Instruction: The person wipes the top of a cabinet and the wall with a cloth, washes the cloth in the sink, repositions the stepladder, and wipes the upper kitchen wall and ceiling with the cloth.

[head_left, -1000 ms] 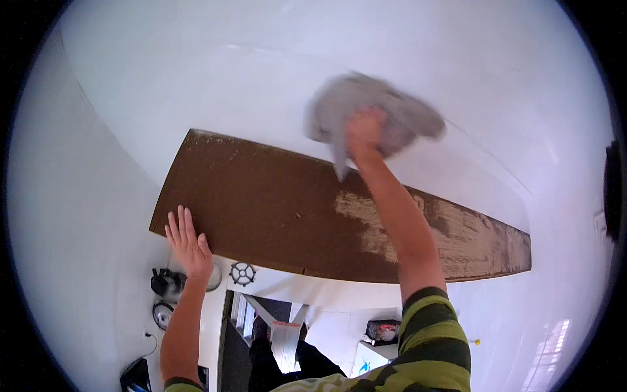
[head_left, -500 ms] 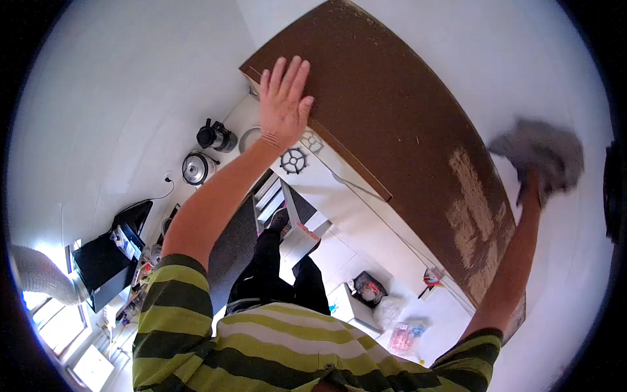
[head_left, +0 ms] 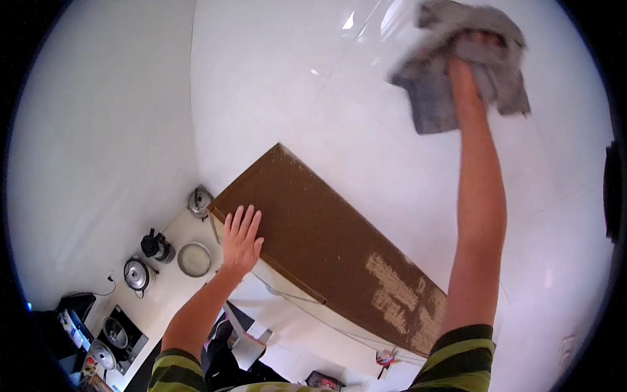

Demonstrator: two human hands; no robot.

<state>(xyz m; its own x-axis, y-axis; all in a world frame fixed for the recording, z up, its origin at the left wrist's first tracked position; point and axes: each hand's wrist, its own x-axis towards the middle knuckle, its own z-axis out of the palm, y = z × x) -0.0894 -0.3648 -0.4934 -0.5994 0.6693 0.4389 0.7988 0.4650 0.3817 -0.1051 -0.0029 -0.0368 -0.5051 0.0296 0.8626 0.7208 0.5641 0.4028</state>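
Observation:
My left hand (head_left: 241, 242) lies flat with fingers spread on the brown top of a cabinet or shelf (head_left: 294, 228). That top is dusty, with pale scraped-looking patches toward its right end. At upper right, my right hand (head_left: 480, 42) is wrapped in a grey cloth (head_left: 434, 98), fingers bent into its folds. The cloth is against or very close to the glossy white wall (head_left: 339, 117); contact is hard to make out. Its edges are smeared by motion.
Far below on the left runs a white counter (head_left: 171, 277) with a round pan (head_left: 194, 259), a lidded pot (head_left: 138, 274), a black-topped jug (head_left: 157, 245) and a cooktop (head_left: 134, 340). A cable (head_left: 287, 294) runs along the cabinet's near edge. My legs (head_left: 225, 356) show lower down.
My right hand has carried the grey cloth up and left, from beside the cabinet top to high on the wall. My view has tilted upward. The left hand stays flat on the brown top.

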